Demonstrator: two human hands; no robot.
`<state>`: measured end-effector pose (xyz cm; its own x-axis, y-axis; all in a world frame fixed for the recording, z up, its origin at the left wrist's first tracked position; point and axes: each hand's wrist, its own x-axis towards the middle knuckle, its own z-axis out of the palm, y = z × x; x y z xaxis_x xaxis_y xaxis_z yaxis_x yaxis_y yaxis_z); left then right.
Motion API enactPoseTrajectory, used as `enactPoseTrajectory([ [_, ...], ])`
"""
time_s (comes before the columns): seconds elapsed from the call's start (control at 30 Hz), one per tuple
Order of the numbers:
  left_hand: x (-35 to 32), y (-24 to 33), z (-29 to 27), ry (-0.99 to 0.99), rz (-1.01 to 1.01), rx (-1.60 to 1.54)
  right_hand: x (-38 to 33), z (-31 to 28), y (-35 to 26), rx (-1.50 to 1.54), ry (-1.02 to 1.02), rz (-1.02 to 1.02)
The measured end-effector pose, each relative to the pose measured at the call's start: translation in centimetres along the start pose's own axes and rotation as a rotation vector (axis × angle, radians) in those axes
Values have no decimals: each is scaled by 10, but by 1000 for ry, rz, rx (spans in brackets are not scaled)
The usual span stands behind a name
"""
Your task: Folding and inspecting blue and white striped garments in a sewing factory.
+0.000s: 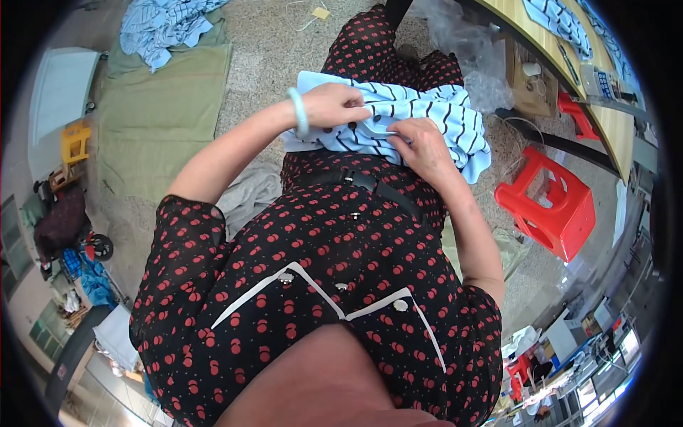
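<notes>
Head view, sole one we have: we see a light-blue striped button-front garment [398, 107] bunched across the wearer's lap, black stripes running in several directions along its folds. Left hand [329, 104] comes in from the left, palm down, thumb and forefinger drawn close on the garment's edge near the dark buttons [353, 126]; we log a narrow pinch on cloth. Right hand [423, 146] sits just beside it on the garment's right half, thumb and fingers pinching the same edge, also narrow; exact fingertip contact is too small for us to tell. We note a pale green bangle [297, 112] on the left wrist, and a black waist strap [384, 192] over the black, red-dotted clothing [313, 245], just below the garment in frame. Right side: red plastic stool [578, 206], near a wood-topped table [608, 132] bearing more striped cloth [558, 27]; clear plastic sheeting [473, 60] lies by a cardboard box [523, 82]. Left side: green cloth [160, 117] spread on the speckled floor [267, 43], striped fabric pile [163, 32] at its far end, yellow stool [75, 142] farther left.
</notes>
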<state>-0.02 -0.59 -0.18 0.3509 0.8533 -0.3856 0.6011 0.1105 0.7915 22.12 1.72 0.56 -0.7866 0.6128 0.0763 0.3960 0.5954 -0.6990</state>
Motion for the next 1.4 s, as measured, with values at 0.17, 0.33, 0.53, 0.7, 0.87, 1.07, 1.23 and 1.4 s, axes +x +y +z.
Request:
enactPoseTrajectory([
  [0.17,34,14,19,-62,36,427,-3,2,-5,-43,-14,12],
  [0.33,36,6,27,16,46,341,0,9,-5,-65,51,-12],
  [0.53,34,0,31,139,26,188,6,9,-7,-68,45,-20],
  [0.7,34,5,25,180,57,10,11,8,-5,-90,85,6],
  [0.87,36,1,21,-48,-80,-98,12,13,0,-48,120,27],
  [1.07,33,3,24,15,-30,-63,12,10,-2,22,98,137],
  [1.23,32,9,27,88,-63,-159,14,11,-4,14,163,237],
  [1.4,29,12,27,77,-64,-229,15,13,-6,-17,192,270],
])
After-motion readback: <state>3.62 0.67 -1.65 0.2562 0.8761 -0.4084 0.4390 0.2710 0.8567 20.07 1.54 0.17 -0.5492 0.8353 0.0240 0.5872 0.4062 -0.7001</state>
